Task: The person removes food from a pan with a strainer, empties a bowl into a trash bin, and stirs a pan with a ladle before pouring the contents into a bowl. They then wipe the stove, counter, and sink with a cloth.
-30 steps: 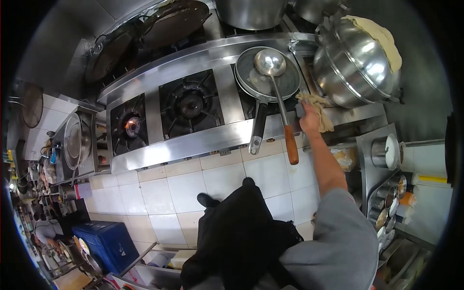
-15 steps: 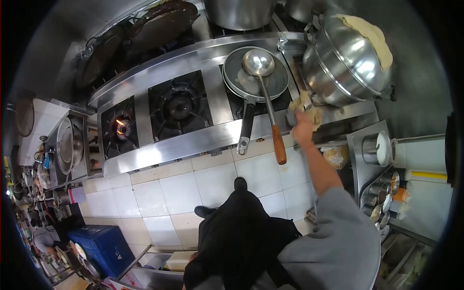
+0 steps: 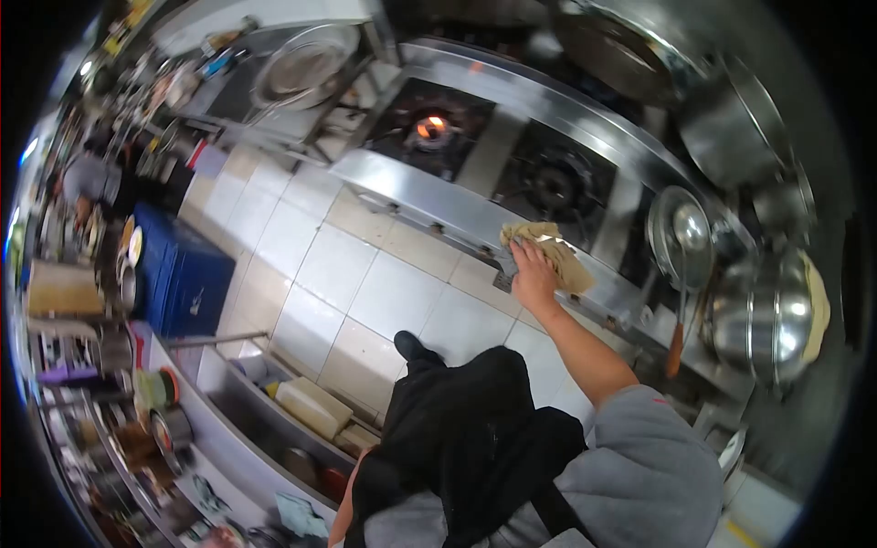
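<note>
My right hand [image 3: 535, 279] grips a tan cloth [image 3: 568, 263], its fingers bent over the left side of it. Some grey fabric shows under the fingertips. The cloth lies against the front steel edge of the stove [image 3: 466, 205], just before the middle burner [image 3: 557, 183], which shows no flame. Only a strip of my left forearm [image 3: 345, 498] appears beside the black apron; the left hand itself is out of sight.
A flame burns on the left burner [image 3: 431, 128]. A frying pan [image 3: 660, 239] with a wooden-handled ladle [image 3: 676, 342] stands on the right, beside a large steel pot [image 3: 754, 315]. Behind me are a blue bin [image 3: 183, 274] and an open drawer [image 3: 228, 393]. Another person [image 3: 91, 178] is at far left.
The view has swung left. My right hand has carried the cloth from beside the large pot and ladle leftward to the stove front near the middle burner.
</note>
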A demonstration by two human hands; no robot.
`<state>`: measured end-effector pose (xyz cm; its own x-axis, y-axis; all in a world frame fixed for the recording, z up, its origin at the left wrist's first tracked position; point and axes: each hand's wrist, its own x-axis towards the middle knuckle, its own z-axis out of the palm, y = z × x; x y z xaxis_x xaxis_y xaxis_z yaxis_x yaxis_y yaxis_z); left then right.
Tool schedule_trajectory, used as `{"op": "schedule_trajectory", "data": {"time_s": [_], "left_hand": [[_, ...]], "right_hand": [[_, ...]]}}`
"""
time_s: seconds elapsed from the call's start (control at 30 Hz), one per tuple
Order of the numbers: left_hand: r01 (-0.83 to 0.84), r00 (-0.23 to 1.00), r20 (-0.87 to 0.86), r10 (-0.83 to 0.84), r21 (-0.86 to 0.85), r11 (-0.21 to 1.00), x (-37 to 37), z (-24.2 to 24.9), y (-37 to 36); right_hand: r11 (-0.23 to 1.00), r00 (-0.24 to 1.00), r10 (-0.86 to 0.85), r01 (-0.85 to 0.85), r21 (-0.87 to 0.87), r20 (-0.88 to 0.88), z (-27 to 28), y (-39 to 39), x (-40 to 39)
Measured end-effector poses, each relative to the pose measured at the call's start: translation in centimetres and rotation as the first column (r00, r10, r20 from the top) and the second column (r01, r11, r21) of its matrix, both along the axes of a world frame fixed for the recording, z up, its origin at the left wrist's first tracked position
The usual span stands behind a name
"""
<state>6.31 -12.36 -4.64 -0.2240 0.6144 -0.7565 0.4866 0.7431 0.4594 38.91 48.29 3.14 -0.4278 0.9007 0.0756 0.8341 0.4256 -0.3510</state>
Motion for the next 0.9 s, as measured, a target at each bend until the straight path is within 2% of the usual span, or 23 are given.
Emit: {"op": "schedule_trajectory", "data": {"time_s": [0.23, 0.3, 0.33, 0.37, 0.4, 0.43, 0.47, 0.5, 0.53, 0.6, 0.67, 0.73, 0.8, 0.83, 0.87, 0.9], "left_hand": [[-0.191, 0.98, 0.076, 0.182, 0.139, 0.972, 3.3, -4.1, -3.8], [-0.251, 0.965, 0.111, 0.236, 0.151, 0.956, 4.7, -11.1, -8.0], [-0.455, 0.881, 0.148, 0.449, 0.013, 0.89, 4.8, -11.7, -7.7], [-0.623, 0.754, 0.156, 0.638, -0.137, 0.77, 4.2, -9.9, -5.8], [-0.645, 0.728, 0.173, 0.663, -0.153, 0.749, 3.4, -7.8, -4.1], [-0.639, 0.683, 0.3, 0.666, -0.196, 0.744, 0.7, -1.8, -0.8], [-0.715, 0.583, 0.265, 0.768, -0.282, 0.64, -0.3, 0.0, 2.0], [-0.768, 0.478, 0.218, 0.851, -0.367, 0.525, -0.7, 0.7, 3.3], [-0.766, 0.46, 0.232, 0.857, -0.383, 0.516, -0.7, -0.5, 2.9], [-0.845, 0.205, 0.307, 0.929, -0.424, 0.326, -0.6, -3.4, 2.0], [-0.854, 0.141, 0.293, 0.946, -0.447, 0.266, -0.4, -1.2, 3.7], [-0.861, 0.053, 0.283, 0.958, -0.472, 0.187, 0.1, -1.0, 4.9], [-0.866, 0.069, 0.275, 0.959, -0.461, 0.195, 2.2, -2.5, 5.2], [-0.857, 0.167, 0.244, 0.955, -0.444, 0.263, 1.9, -1.9, 6.6], [-0.909, 0.221, 0.237, 0.946, -0.301, 0.288, 3.2, -3.1, 7.5], [-0.937, 0.281, 0.219, 0.935, -0.15, 0.316, 4.4, -4.4, 8.2]], "right_hand": [[0.903, 0.902, 0.43, -0.43, 0.008, 0.045, -0.9, 6.8, -19.7], [0.863, 0.857, 0.503, -0.505, -0.016, 0.111, -0.5, 8.8, -25.2], [0.837, 0.823, 0.544, -0.546, -0.038, 0.162, -0.6, 9.5, -27.8], [0.817, 0.799, 0.573, -0.574, -0.055, 0.18, -1.0, 10.4, -30.2], [0.817, 0.798, 0.576, -0.572, -0.075, 0.177, -1.2, 11.4, -32.5], [0.818, 0.8, 0.574, -0.568, -0.089, 0.175, -1.3, 12.1, -34.2], [0.803, 0.781, 0.594, -0.588, -0.095, 0.194, -1.0, 12.2, -35.1], [0.813, 0.804, 0.583, -0.574, -0.101, 0.119, -0.5, 12.0, -35.3], [0.825, 0.827, 0.561, -0.554, -0.112, 0.045, 0.0, 11.5, -35.0], [0.841, 0.83, 0.526, -0.54, 0.03, 0.188, -0.4, 9.5, -31.3], [0.845, 0.83, 0.506, -0.532, 0.06, 0.236, -0.3, 7.3, -26.7], [0.844, 0.806, 0.512, -0.537, 0.003, 0.297, 0.3, 6.0, -23.5], [0.749, 0.699, 0.653, -0.653, -0.111, 0.293, 0.5, 4.8, -22.7], [0.69, 0.647, 0.718, -0.711, -0.138, 0.255, -0.3, 4.6, -23.9], [0.635, 0.601, 0.77, -0.754, -0.168, 0.212, -1.5, 3.8, -25.1], [0.578, 0.53, 0.812, -0.787, -0.216, 0.243, -2.5, 3.3, -27.3]]}}
